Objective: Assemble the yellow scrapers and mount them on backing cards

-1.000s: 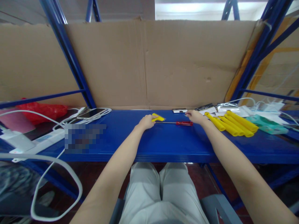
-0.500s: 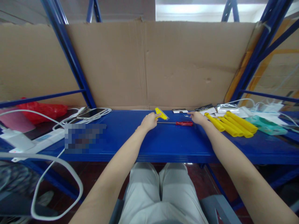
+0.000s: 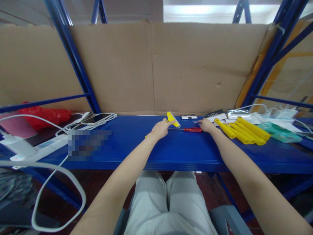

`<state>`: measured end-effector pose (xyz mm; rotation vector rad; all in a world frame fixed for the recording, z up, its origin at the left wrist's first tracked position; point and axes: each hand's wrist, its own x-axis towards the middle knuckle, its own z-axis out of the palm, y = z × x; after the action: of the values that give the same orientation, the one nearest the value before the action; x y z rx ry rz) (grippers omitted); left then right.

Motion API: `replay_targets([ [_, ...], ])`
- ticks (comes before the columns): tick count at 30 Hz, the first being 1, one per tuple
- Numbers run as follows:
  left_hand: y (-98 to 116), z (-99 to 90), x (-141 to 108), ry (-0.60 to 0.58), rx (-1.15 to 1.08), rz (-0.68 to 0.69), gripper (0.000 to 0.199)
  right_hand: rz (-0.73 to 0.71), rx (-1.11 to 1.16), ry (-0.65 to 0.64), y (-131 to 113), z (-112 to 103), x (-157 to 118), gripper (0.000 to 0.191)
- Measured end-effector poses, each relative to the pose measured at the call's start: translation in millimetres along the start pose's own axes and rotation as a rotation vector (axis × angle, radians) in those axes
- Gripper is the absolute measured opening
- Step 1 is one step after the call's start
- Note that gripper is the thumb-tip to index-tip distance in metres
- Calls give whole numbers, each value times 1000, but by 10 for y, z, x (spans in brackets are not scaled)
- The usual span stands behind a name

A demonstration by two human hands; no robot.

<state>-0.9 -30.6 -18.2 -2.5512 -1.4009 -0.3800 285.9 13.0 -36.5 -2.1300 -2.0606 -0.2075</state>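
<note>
My left hand [image 3: 160, 129] is closed around a yellow scraper [image 3: 174, 120], its wide blade head pointing up and to the right. A yellow handle end shows behind the wrist. Just beyond that hand lies a screwdriver with a red handle [image 3: 193, 130], its shaft running left behind my fingers. My right hand [image 3: 206, 125] rests on the table with its fingers bent together beside a few tiny silver pieces, perhaps screws [image 3: 196, 122]. Whatever its fingertips pinch is too small to make out. A small black-and-white card [image 3: 188, 117] lies behind those pieces.
Several yellow handles [image 3: 246, 132] lie right of my right hand, near packets [image 3: 215, 115] and a green plastic bag [image 3: 280, 132]. A power strip [image 3: 49, 148], cables and a red bag [image 3: 46, 118] occupy the left. Cardboard [image 3: 151, 68] backs the blue table [image 3: 127, 143].
My left hand has moved slightly right with the scraper, whose head has turned a little. My right hand's fingers have bent in more near the tiny silver pieces.
</note>
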Motion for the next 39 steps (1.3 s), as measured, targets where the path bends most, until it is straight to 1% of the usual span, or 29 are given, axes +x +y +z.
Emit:
replay_targets([
  [8, 18, -18, -3, 4, -11, -23, 50, -45, -15, 22, 41, 62, 25, 45],
  [17, -12, -10, 1, 29, -30, -38, 46, -64, -6, -23, -23, 39, 4, 48],
  [22, -54, 11, 8, 37, -70, -57, 44, -49, 24, -6, -25, 59, 41, 51],
  [28, -62, 16, 11, 46, -78, -69, 43, -22, -3, -35, -84, 43, 78, 48],
  [31, -59, 12, 7, 42, -68, -60, 42, -23, 0, -55, -111, 35, 96, 50],
  [34, -57, 8, 1, 36, -63, -60, 42, -14, 35, -49, -120, 35, 115, 51],
  [37, -50, -2, -7, 33, -64, -68, 42, -13, 60, -18, -125, 32, 125, 47],
  [39, -45, -10, -12, 32, -65, -73, 42, -36, 73, 5, -127, 27, 127, 40],
])
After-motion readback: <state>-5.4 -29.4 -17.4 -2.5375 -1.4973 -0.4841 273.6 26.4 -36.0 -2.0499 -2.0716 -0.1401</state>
